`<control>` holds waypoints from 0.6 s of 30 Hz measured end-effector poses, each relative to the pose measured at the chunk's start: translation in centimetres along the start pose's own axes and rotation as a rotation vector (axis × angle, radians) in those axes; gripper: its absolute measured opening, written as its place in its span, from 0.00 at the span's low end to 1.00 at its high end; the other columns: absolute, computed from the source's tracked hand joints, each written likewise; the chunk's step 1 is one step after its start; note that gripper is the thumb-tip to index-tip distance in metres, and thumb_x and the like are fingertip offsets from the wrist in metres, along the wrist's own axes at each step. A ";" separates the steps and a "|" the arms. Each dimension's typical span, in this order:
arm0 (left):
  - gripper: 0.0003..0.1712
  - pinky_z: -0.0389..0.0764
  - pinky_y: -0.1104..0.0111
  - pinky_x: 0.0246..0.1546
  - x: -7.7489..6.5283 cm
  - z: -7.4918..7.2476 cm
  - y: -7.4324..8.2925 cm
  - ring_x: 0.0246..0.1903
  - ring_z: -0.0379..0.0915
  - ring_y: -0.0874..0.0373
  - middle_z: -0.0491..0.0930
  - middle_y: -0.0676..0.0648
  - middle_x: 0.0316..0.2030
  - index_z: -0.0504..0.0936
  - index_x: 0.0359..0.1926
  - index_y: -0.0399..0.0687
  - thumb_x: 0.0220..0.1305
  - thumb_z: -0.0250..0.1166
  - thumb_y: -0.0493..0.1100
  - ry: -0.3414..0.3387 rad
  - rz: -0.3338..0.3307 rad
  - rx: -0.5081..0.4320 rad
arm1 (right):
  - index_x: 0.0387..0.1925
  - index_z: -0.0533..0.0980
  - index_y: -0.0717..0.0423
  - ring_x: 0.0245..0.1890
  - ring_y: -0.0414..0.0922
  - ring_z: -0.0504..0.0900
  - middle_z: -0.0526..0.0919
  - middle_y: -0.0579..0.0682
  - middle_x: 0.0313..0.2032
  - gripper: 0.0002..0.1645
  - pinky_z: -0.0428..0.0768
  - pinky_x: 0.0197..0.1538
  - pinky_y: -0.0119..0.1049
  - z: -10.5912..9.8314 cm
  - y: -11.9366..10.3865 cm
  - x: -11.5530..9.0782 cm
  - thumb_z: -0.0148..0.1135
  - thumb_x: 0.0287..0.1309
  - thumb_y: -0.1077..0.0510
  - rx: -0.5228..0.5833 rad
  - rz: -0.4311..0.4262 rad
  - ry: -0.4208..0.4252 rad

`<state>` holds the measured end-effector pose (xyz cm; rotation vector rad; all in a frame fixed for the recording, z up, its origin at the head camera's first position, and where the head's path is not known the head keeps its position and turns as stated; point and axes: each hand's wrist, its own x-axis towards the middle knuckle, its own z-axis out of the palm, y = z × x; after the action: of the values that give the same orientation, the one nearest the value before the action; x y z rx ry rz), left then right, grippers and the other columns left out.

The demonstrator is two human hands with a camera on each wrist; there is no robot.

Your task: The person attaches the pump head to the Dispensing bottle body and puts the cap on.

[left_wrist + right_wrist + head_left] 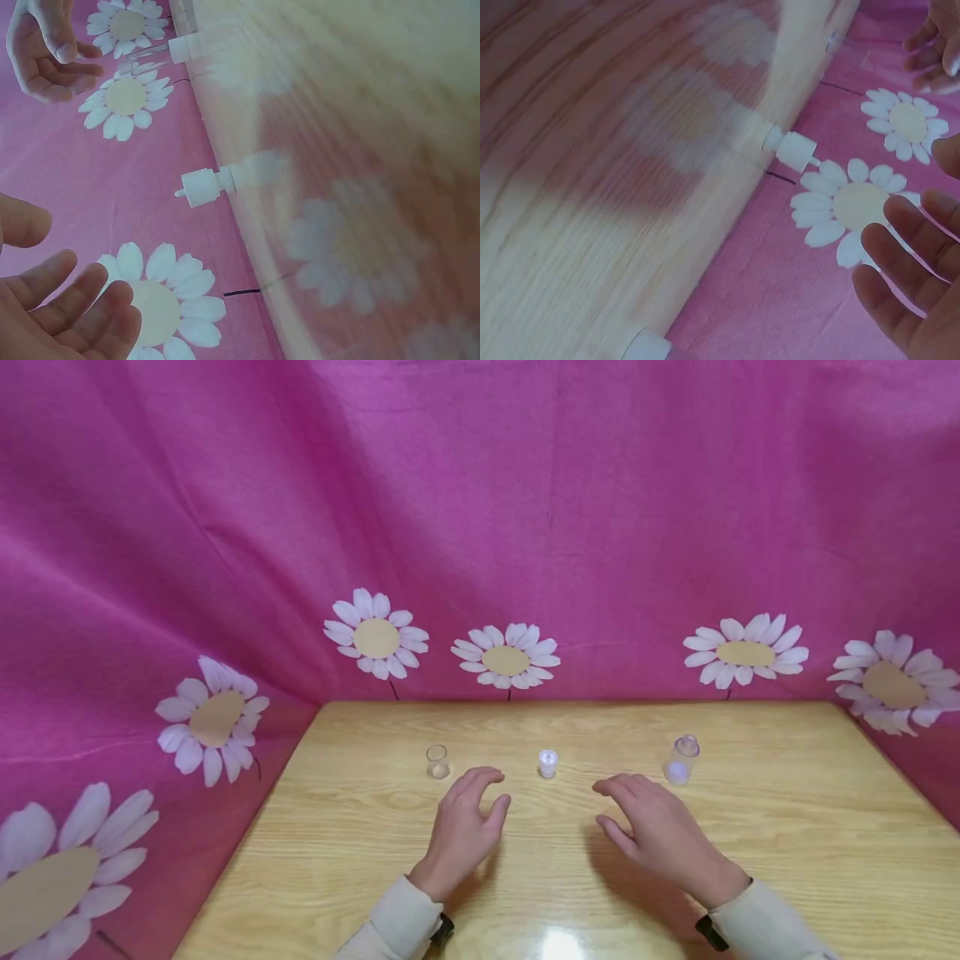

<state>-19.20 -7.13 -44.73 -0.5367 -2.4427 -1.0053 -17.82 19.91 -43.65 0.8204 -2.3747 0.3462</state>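
Note:
My left hand (463, 828) hovers over the wooden table with nothing in it, fingers relaxed and thumb apart. Just beyond its fingertips stands a small clear cup (438, 763). My right hand (666, 837) is likewise empty, its fingers loosely bent toward the middle. Behind it, a clear bottle-shaped piece with a narrower top (686, 758) stands upright. Between and beyond the hands is a small white plastic fitting (548, 763); in the left wrist view it shows a wide collar and a thin tip (201, 187). Neither hand touches these pieces.
The wooden table (360, 877) has a glossy top that reflects light. A pink cloth (600, 510) printed with white daisies hangs along the table's back and sides. Dark bands (442, 931) circle both wrists below pale sleeves.

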 end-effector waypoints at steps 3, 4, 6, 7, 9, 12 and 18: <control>0.15 0.80 0.59 0.57 0.0 -0.1 0.0 0.55 0.79 0.53 0.84 0.47 0.51 0.83 0.50 0.44 0.63 0.67 0.41 -0.004 -0.004 -0.001 | 0.46 0.79 0.57 0.41 0.46 0.84 0.85 0.49 0.41 0.23 0.83 0.42 0.44 -0.2 0.4 -0.1 0.75 0.45 0.58 0.005 0.015 0.006; 0.15 0.80 0.59 0.57 -0.1 -0.1 0.0 0.55 0.79 0.53 0.84 0.47 0.51 0.83 0.50 0.44 0.63 0.67 0.41 -0.006 -0.006 0.000 | 0.46 0.79 0.57 0.41 0.46 0.84 0.85 0.49 0.41 0.23 0.84 0.42 0.44 -0.3 0.5 -0.2 0.75 0.45 0.58 0.005 0.022 0.006; 0.15 0.80 0.59 0.57 -0.1 -0.1 -0.1 0.55 0.80 0.53 0.84 0.47 0.51 0.83 0.50 0.44 0.63 0.67 0.41 -0.009 -0.010 0.001 | 0.45 0.79 0.57 0.40 0.46 0.84 0.85 0.48 0.41 0.23 0.84 0.40 0.44 -0.5 0.7 -0.3 0.75 0.45 0.58 0.002 0.045 0.008; 0.15 0.80 0.59 0.56 -0.2 -0.1 -0.1 0.54 0.80 0.52 0.84 0.47 0.50 0.83 0.50 0.44 0.63 0.67 0.41 -0.010 -0.012 0.001 | 0.45 0.79 0.57 0.40 0.47 0.84 0.85 0.48 0.41 0.23 0.84 0.39 0.44 -0.5 0.8 -0.3 0.75 0.46 0.58 0.001 0.062 0.009; 0.14 0.80 0.59 0.56 -0.2 -0.1 -0.1 0.54 0.80 0.52 0.84 0.47 0.50 0.83 0.49 0.44 0.62 0.67 0.40 -0.009 -0.013 0.003 | 0.45 0.79 0.57 0.39 0.47 0.85 0.85 0.49 0.40 0.22 0.84 0.37 0.44 -0.6 0.9 -0.5 0.74 0.47 0.58 -0.004 0.104 0.011; 0.14 0.81 0.59 0.55 -0.3 0.0 -0.1 0.53 0.80 0.52 0.84 0.47 0.49 0.83 0.49 0.43 0.62 0.68 0.39 -0.008 -0.011 -0.003 | 0.44 0.79 0.58 0.38 0.47 0.85 0.86 0.50 0.39 0.20 0.83 0.34 0.44 -0.7 1.3 -0.9 0.74 0.47 0.60 0.005 0.172 0.035; 0.14 0.80 0.58 0.56 -0.4 0.1 0.0 0.54 0.80 0.51 0.84 0.46 0.49 0.83 0.49 0.43 0.62 0.68 0.39 -0.017 0.005 0.004 | 0.41 0.80 0.59 0.36 0.46 0.84 0.86 0.50 0.36 0.19 0.83 0.36 0.46 -1.1 2.4 -1.8 0.75 0.45 0.63 0.048 0.246 0.095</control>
<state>-18.93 -7.12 -45.03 -0.5521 -2.4566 -0.9973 -17.69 23.13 -44.00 0.5202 -2.3884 0.5310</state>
